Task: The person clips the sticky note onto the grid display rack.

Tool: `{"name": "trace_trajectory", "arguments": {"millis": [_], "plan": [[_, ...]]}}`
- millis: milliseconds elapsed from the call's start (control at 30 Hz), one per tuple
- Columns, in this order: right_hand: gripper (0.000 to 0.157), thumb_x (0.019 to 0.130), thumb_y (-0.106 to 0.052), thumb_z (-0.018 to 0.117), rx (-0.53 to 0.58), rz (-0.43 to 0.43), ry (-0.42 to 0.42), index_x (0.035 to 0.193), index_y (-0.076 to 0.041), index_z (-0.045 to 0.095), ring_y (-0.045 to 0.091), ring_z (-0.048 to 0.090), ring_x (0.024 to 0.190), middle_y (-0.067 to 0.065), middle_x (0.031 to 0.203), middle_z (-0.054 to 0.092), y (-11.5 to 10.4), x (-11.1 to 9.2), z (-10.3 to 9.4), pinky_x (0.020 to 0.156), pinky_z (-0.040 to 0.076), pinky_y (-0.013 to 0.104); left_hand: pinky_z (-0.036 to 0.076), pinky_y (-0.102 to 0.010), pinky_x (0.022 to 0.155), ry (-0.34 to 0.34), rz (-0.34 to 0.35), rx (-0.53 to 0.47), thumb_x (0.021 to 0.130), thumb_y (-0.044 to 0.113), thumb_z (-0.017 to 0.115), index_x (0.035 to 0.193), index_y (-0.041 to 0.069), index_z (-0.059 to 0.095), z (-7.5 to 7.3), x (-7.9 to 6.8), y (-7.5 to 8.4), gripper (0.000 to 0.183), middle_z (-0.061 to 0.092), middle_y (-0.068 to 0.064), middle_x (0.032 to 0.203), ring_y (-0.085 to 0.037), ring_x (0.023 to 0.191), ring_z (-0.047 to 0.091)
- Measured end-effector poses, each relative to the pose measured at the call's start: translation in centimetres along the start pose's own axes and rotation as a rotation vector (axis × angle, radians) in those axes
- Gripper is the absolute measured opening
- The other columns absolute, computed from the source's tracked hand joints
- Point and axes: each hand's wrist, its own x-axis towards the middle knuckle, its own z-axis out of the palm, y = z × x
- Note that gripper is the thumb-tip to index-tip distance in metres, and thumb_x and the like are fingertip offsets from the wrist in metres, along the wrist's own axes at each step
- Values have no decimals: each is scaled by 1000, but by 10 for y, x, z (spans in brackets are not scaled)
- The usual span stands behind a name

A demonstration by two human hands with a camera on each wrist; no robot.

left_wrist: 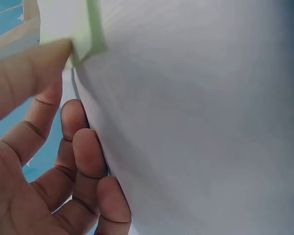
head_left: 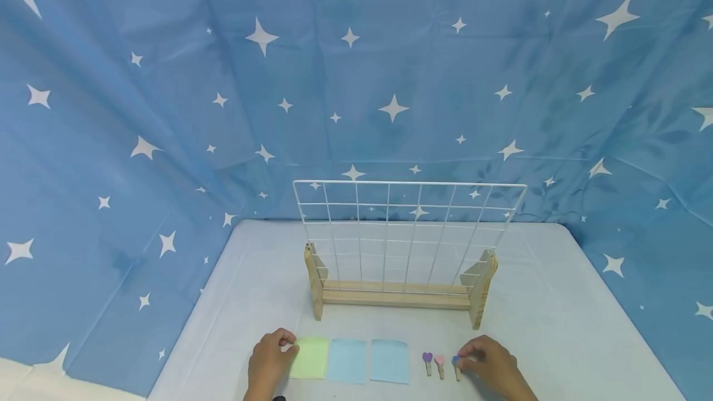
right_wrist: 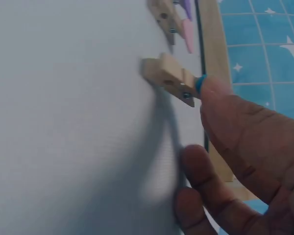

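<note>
Left hand (head_left: 272,361), thumb and forefinger pinching a thin yellow-green paper square (head_left: 310,359) near its far left corner, the square being leftmost in a row beside two pale blue paper squares (head_left: 348,361) on a white-covered table (head_left: 557,327). Right hand (head_left: 491,364), thumb and fingers pinching the blue-topped end of a small wooden clothespin (head_left: 458,374), rightmost of three, near a pink heart-topped wooden clothespin (head_left: 440,361) and a purple heart-topped wooden clothespin (head_left: 427,357). Behind these, one white wire grid (head_left: 356,205) upright in a pale wooden stand (head_left: 395,301), before a blue star-printed cloth (head_left: 423,67).
</note>
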Motion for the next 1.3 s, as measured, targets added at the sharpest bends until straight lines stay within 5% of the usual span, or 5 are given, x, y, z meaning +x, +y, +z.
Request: {"name": "trace_trajectory", "arguments": {"millis": [167, 433, 800, 1000, 1300], "plan": [[15, 89, -14, 87, 90, -33, -83, 96, -7, 75, 46, 69, 113, 3, 104, 77, -1, -3, -8, 99, 44, 81, 54, -48, 76, 13, 11, 23, 89, 12, 82, 92, 11, 75, -1, 1, 0, 8, 68, -5, 93, -30, 87, 66], [7, 95, -4, 75, 235, -114, -103, 97, 3, 72, 4, 65, 84, 6, 95, 76, 5, -3, -14, 77, 55, 23, 50, -40, 71, 6, 8, -16, 94, 9, 77, 94, 8, 72, -2, 1, -3, 6, 67, -2, 90, -22, 81, 62], [10, 94, 1, 73, 360, 42, -7, 101, 7, 69, 8, 62, 78, 6, 91, 72, -4, -6, -14, 71, 53, 23, 44, -27, 62, 89, 15, -82, 100, 16, 73, 96, 14, 69, 30, 29, -56, 6, 64, 5, 81, -13, 70, 57], [26, 98, -1, 73, 438, 105, 76, 120, 13, 69, 7, 67, 84, 10, 100, 75, -11, -6, -14, 78, 57, 20, 50, -32, 65, 158, 104, -104, 97, 11, 76, 99, 8, 69, 13, 16, -38, 8, 65, 2, 80, -14, 72, 58], [26, 101, -5, 74, 423, -12, 137, 121, 11, 73, 8, 75, 90, 17, 107, 79, -32, -2, -23, 84, 57, 16, 55, -30, 76, 89, 25, -126, 101, 10, 72, 106, 4, 70, -22, -2, -4, 7, 70, 2, 90, -16, 84, 65]]}}
